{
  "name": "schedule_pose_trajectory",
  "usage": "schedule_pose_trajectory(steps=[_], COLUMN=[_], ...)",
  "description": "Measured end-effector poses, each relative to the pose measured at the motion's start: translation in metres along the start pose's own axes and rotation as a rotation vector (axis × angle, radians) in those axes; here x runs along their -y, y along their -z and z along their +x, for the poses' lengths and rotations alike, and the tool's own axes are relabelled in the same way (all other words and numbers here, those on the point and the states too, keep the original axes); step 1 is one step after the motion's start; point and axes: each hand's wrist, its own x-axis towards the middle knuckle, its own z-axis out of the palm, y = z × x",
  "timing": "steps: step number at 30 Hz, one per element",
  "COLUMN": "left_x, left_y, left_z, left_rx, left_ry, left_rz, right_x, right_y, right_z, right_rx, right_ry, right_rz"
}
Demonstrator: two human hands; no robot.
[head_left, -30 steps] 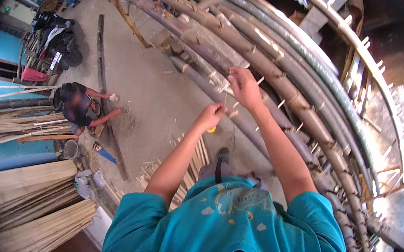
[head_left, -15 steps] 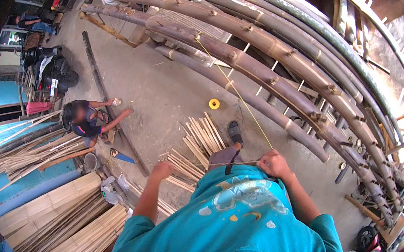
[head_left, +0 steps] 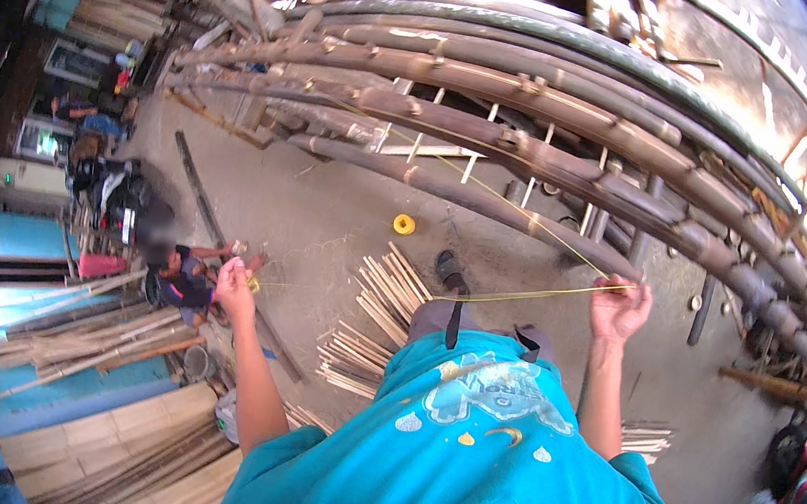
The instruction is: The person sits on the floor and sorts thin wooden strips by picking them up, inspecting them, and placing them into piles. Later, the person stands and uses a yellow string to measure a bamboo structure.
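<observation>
A thin yellow string (head_left: 529, 294) runs across in front of my waist between my two hands. My right hand (head_left: 621, 311), raised at the right, is closed on it. From there another stretch of string slants up and left to the brown bamboo poles (head_left: 479, 130). My left hand (head_left: 236, 289) is held out at the left with its fingers pinched together, and a small yellow loop shows beside them. Near that hand the string is faint. On the floor ahead of me lies a yellow roll (head_left: 404, 224), apart from both hands.
Bundles of split bamboo strips (head_left: 388, 296) lie on the floor by my sandalled foot (head_left: 452, 270). Left of me a person (head_left: 184, 275) sits low beside a long dark pole (head_left: 196, 181). Long bamboo poles span the far side. More strips (head_left: 81, 333) lean by the blue wall.
My hands have spread apart, the left moving out to the left and up, the right rightward and up. The string is now drawn out between them. My view has shifted slightly.
</observation>
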Motion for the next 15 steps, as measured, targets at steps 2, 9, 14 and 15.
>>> schedule_pose_trajectory(steps=[2, 9, 14, 15], left_x=[-0.039, -0.192, -0.306, -0.329], left_y=[-0.016, -0.104, -0.155, -0.164], left_z=[-0.02, -0.089, -0.143, -0.152], left_rx=[0.162, 0.864, 1.269, 1.297], left_ry=[-0.004, -0.215, -0.16, -0.189], left_rz=[0.018, 0.246, 0.257, 0.291], right_x=[0.069, 0.245, 0.375, 0.399], right_y=[0.019, 0.028, 0.071, 0.074], right_z=[-0.022, -0.096, -0.107, -0.112], right_rx=[0.147, 0.164, 0.133, 0.132], right_ry=[0.028, 0.229, 0.495, 0.541], right_rz=[0.087, 0.098, 0.108, 0.114])
